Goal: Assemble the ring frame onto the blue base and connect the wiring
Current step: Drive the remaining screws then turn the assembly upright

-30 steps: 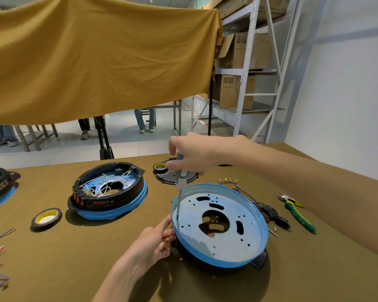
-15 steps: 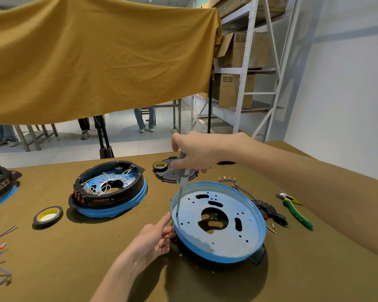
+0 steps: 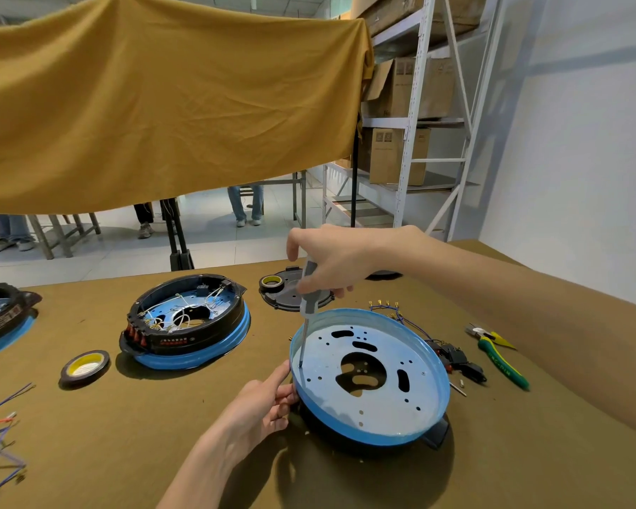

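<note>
A round blue base (image 3: 386,405) with cut-outs and small holes lies tilted on a black ring frame (image 3: 436,433) that shows under its near rim. My right hand (image 3: 333,260) grips a screwdriver (image 3: 306,306) upright, its tip down on the plate near the left rim. My left hand (image 3: 263,407) holds the base's left edge, thumb along the rim and fingers curled beneath. Blue wires with yellow terminals (image 3: 384,306) and black connectors (image 3: 456,360) lie behind and right of the base.
A finished unit (image 3: 188,325) with black ring and wiring sits to the left, another (image 3: 1,317) at the far left edge. Two tape rolls (image 3: 85,367) (image 3: 271,284), a black cover (image 3: 291,293), green-handled pliers (image 3: 500,361) and loose wires (image 3: 1,435) lie on the brown table.
The right hand has turned slightly on the screwdriver, whose tip stays at the same spot near the left rim. The left hand keeps its hold on the rim.
</note>
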### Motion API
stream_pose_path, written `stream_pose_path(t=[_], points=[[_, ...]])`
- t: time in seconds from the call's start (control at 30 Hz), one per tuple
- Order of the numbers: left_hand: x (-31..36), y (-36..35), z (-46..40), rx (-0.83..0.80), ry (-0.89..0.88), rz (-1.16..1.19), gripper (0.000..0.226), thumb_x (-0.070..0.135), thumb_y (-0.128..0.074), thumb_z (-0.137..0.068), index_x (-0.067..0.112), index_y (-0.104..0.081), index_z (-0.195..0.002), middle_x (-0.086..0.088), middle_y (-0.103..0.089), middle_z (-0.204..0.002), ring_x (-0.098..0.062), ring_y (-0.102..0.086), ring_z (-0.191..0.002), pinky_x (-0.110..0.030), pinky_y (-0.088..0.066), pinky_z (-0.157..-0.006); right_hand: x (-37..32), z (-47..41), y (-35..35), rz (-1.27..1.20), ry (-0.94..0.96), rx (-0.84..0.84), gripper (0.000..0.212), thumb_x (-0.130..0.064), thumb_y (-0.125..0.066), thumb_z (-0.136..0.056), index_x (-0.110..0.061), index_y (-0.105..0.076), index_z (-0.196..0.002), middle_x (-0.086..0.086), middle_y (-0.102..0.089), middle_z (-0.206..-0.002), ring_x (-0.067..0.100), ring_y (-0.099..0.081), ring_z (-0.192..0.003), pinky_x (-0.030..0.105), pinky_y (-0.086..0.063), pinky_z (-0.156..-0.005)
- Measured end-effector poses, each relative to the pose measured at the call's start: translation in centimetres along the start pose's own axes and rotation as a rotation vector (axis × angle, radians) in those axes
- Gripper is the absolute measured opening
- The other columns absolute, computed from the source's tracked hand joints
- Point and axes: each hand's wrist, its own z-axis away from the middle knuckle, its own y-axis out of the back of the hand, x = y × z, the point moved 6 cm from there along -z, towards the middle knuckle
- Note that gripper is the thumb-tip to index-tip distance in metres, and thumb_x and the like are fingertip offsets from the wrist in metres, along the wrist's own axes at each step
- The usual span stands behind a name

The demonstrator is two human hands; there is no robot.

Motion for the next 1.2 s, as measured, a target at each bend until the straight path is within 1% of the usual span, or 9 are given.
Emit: stream_pose_path(t=[0.1, 0.2, 0.33, 0.47, 0.63, 0.77, 0.9, 1.03, 1.2], points=[[0.0, -0.1, 0.0, 0.004, -0.002, 0.000, 0.052, 0.051, -0.065, -0.094, 0.001, -0.079, -0.098, -0.006, -0.065, -0.070, -0.019, -0.049, -0.071, -0.031, -0.045, -0.066, 0.0, -0.2, -0.1, 0.077, -0.026, 0.028, 0.050, -0.049, -0.059, -0.100, -0.015, -0.040, -0.130, 0.007, -0.070, -0.083, 0.020, -0.067, -0.058, 0.028, -0.054, -0.047], [0.0, -0.1, -0.1, -0.001, 0.009, 0.009, 0.054, 0.052, -0.066, -0.094, -0.001, -0.077, -0.101, -0.006, -0.063, -0.071, -0.017, -0.049, -0.067, -0.030, -0.045, -0.064, -0.1, 0.2, -0.2, -0.071, 0.003, -0.057, 0.059, -0.027, -0.070, -0.094, -0.023, -0.030, -0.137, 0.010, -0.072, -0.097, 0.021, -0.067, -0.068, 0.025, -0.057, -0.051], [0.0, 0.0, -0.2, 0.020, 0.016, -0.013, 0.051, 0.052, -0.064, -0.095, 0.003, -0.077, -0.099, -0.005, -0.067, -0.066, -0.020, -0.050, -0.073, -0.031, -0.047, -0.064, -0.4, 0.0, 0.0, 0.092, 0.000, 0.057, 0.047, -0.043, -0.057, -0.102, -0.014, -0.038, -0.133, 0.005, -0.068, -0.081, 0.016, -0.062, -0.055, 0.031, -0.053, -0.049], [-0.1, 0.0, -0.3, -0.006, 0.012, -0.004, 0.055, 0.053, -0.065, -0.093, 0.000, -0.077, -0.099, -0.004, -0.064, -0.067, -0.017, -0.050, -0.067, -0.030, -0.047, -0.064, -0.5, 0.2, -0.2, -0.064, 0.025, -0.041, 0.056, -0.024, -0.069, -0.095, -0.021, -0.032, -0.136, 0.007, -0.068, -0.088, 0.013, -0.063, -0.056, 0.023, -0.052, -0.048], [-0.1, 0.1, -0.1, -0.009, 0.011, -0.014, 0.056, 0.054, -0.066, -0.092, 0.000, -0.077, -0.101, -0.003, -0.064, -0.067, -0.016, -0.051, -0.068, -0.029, -0.048, -0.062, -0.6, -0.2, -0.2, 0.099, 0.008, 0.039, 0.045, -0.044, -0.059, -0.100, -0.017, -0.039, -0.130, 0.004, -0.071, -0.086, 0.024, -0.072, -0.064, 0.043, -0.063, -0.062], [0.1, 0.0, 0.0, -0.023, 0.011, -0.023, 0.058, 0.055, -0.065, -0.092, -0.001, -0.077, -0.105, -0.004, -0.064, -0.068, -0.016, -0.048, -0.066, -0.028, -0.046, -0.061, -1.0, 0.3, -0.2, 0.019, 0.041, -0.032, 0.054, -0.024, -0.069, -0.094, -0.022, -0.034, -0.134, 0.009, -0.075, -0.093, 0.031, -0.073, -0.073, 0.041, -0.061, -0.057], [0.2, 0.2, 0.4, -0.019, 0.049, -0.080, 0.061, 0.056, -0.065, -0.091, -0.002, -0.076, -0.106, -0.004, -0.067, -0.067, -0.014, -0.047, -0.061, -0.026, -0.045, -0.057, -1.5, 0.3, 0.1, 0.144, 0.045, 0.078, 0.049, -0.045, -0.061, -0.100, -0.016, -0.038, -0.132, 0.004, -0.069, -0.083, 0.017, -0.066, -0.059, 0.033, -0.051, -0.049], [0.2, 0.5, 1.2, -0.134, 0.115, -0.149, 0.063, 0.057, -0.066, -0.087, -0.001, -0.077, -0.107, -0.001, -0.068, -0.066, -0.007, -0.038, -0.051, -0.020, -0.037, -0.047, -1.5, 0.6, 0.1, -0.049, 0.045, -0.071, 0.056, -0.020, -0.071, -0.093, -0.020, -0.034, -0.136, 0.007, -0.067, -0.086, 0.009, -0.065, -0.052, 0.023, -0.053, -0.047], [0.1, 0.6, 1.4, -0.155, 0.150, -0.134, 0.062, 0.054, -0.065, -0.089, -0.002, -0.074, -0.115, -0.004, -0.074, -0.076, -0.006, -0.039, -0.052, -0.018, -0.038, -0.045, -1.5, 0.4, -0.3, 0.122, 0.044, 0.018, 0.045, -0.043, -0.061, -0.100, -0.015, -0.040, -0.129, 0.007, -0.073, -0.089, 0.027, -0.072, -0.070, 0.044, -0.062, -0.065]])
